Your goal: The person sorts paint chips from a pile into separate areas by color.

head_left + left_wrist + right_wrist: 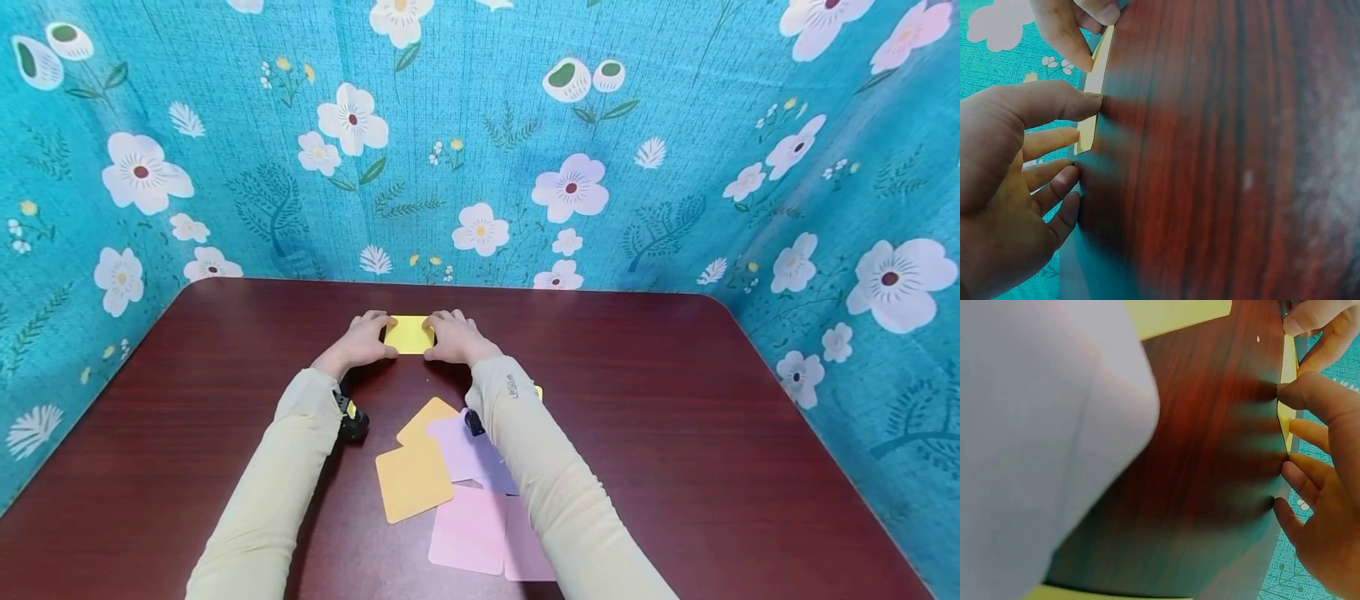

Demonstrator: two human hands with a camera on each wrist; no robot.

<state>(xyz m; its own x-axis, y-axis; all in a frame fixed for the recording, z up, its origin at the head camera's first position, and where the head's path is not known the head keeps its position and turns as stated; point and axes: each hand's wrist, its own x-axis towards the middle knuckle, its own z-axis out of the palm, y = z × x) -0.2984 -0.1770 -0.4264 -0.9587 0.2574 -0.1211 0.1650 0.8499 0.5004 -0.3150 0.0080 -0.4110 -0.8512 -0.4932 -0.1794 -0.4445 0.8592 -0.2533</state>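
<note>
Near the table's far edge, a yellow card (409,335) spans the gap between my two hands. My left hand (363,340) pinches its left end, thumb at the near edge and a finger at the far edge. On the right end, my right hand (455,337) pinches it the same way. Seen from the left wrist, the yellow card (1088,132) is a thin strip, low over the wood, with the left thumb (1063,100) across its near edge. The other fingers of each hand spread outward beside it, tips down at the table.
Behind my hands lie two orange cards (415,481), overlapping lavender cards (457,450) and two pink cards (468,529). My right sleeve (555,475) covers part of them and most of another yellow card (539,392). A blue floral curtain (480,150) hangs past the far edge.
</note>
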